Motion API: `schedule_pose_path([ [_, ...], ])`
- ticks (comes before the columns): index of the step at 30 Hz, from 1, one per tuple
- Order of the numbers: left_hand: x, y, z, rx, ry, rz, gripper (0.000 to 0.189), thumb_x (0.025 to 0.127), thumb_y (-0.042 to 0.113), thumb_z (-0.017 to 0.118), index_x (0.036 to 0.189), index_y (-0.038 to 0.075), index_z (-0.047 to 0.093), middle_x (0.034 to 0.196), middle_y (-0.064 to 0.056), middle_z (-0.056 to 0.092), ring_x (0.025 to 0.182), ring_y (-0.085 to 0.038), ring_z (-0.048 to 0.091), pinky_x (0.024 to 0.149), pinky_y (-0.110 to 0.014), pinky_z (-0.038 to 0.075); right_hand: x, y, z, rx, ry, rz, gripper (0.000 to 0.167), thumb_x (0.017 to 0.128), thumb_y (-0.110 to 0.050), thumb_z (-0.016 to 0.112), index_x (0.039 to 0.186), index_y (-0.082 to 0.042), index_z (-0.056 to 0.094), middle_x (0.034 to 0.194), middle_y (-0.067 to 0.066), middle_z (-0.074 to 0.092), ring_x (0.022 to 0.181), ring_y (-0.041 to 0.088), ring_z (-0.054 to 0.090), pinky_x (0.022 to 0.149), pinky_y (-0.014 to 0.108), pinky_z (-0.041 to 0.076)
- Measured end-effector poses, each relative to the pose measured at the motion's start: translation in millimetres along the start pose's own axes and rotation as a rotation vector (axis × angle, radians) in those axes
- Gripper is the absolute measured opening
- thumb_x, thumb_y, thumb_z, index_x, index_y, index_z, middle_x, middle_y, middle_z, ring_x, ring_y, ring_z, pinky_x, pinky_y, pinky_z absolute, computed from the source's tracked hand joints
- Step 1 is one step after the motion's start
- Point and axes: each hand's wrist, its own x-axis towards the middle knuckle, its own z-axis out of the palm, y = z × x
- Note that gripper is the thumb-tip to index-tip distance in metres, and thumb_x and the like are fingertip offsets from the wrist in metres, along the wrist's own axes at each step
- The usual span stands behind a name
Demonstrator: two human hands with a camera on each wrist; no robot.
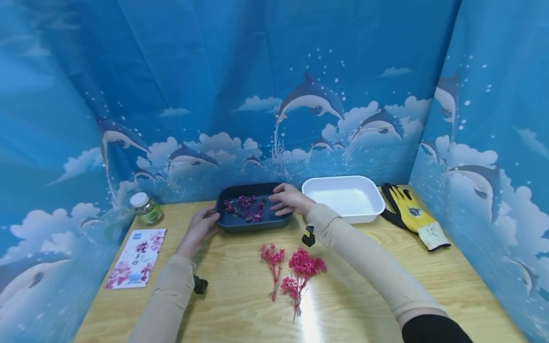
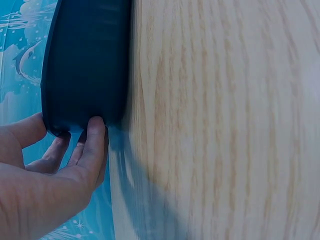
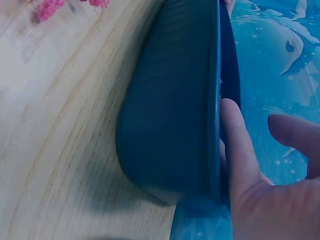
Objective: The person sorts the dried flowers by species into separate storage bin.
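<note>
A dark blue rectangular tray [image 1: 253, 227] stands at the back of the table, with purple dried flowers [image 1: 256, 216] lying in it. At its left end my left hand [image 1: 203, 227] grips the tray; in the left wrist view the thumb is at the rim and the fingertips [image 2: 96, 124] lie against the outer wall. My right hand [image 1: 291, 200] is over the tray's right end. In the right wrist view its fingers [image 3: 237, 140] reach past the rim into the tray, and the thumb stands apart. Whatever those fingertips touch inside is hidden.
Two bunches of pink dried flowers, one smaller [image 1: 273, 259] and one larger [image 1: 303, 267], lie in front. A white tray [image 1: 343, 220] stands to the right, beside a yellow-black glove [image 1: 413, 212]. Leftward are a lidded jar [image 1: 147, 209] and a printed flower packet [image 1: 137, 257]. A dolphin curtain [image 1: 274, 95] hangs behind.
</note>
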Motion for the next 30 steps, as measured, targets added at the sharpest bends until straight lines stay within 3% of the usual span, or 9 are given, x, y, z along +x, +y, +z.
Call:
schedule_pose_path([
  [8, -0.9, 0.9, 2.8, 0.011, 0.000, 0.003, 0.060, 0.114, 0.018, 0.044, 0.168, 0.005, 0.022, 0.170, -0.026, 0.029, 0.156, -0.041, 0.037, 0.128, -0.050, 0.038, -11.9, -0.4, -10.5, 0.054, -0.027, -0.054, 0.059, 0.110, -0.019, 0.056, 0.160, 0.001, 0.031, 0.159, 0.029, 0.046, 0.135, 0.042, 0.062, 0.097, 0.041, 0.066],
  [15, -3.8, 0.4, 1.7, 0.007, -0.027, 0.025, 0.061, 0.114, 0.019, 0.043, 0.168, 0.005, 0.018, 0.172, -0.027, 0.025, 0.157, -0.043, 0.034, 0.129, -0.052, 0.037, -26.7, -3.4, -22.2, 0.119, -0.032, -0.107, 0.052, 0.111, -0.023, 0.055, 0.156, -0.005, 0.038, 0.154, 0.023, 0.056, 0.133, 0.037, 0.065, 0.094, 0.036, 0.066],
  [19, -2.9, 0.6, 2.4, -0.004, -0.010, 0.007, 0.065, 0.114, 0.021, 0.043, 0.170, 0.008, 0.011, 0.172, -0.028, 0.022, 0.157, -0.043, 0.034, 0.129, -0.052, 0.037, -37.4, -4.9, -34.4, 0.148, -0.024, -0.158, 0.053, 0.111, -0.025, 0.055, 0.158, -0.008, 0.038, 0.152, 0.021, 0.058, 0.136, 0.038, 0.063, 0.110, 0.047, 0.059],
  [23, -3.1, 1.5, 3.7, -0.014, 0.019, -0.015, 0.068, 0.114, 0.020, 0.043, 0.171, 0.011, 0.006, 0.172, -0.028, 0.021, 0.157, -0.041, 0.035, 0.129, -0.051, 0.037, -46.4, -6.9, -49.3, 0.172, 0.018, -0.214, 0.058, 0.112, -0.027, 0.052, 0.164, -0.010, 0.032, 0.157, 0.023, 0.053, 0.140, 0.038, 0.060, 0.121, 0.057, 0.047],
  [30, -6.0, -1.9, 3.4, 0.003, 0.044, 0.007, 0.066, 0.114, 0.024, 0.043, 0.170, 0.008, 0.012, 0.170, -0.029, 0.028, 0.154, -0.040, 0.039, 0.127, -0.047, 0.042, -58.2, -6.1, -78.7, 0.233, 0.150, -0.246, 0.059, 0.111, -0.027, 0.054, 0.164, -0.012, 0.034, 0.157, 0.024, 0.051, 0.143, 0.040, 0.056, 0.115, 0.048, 0.055],
])
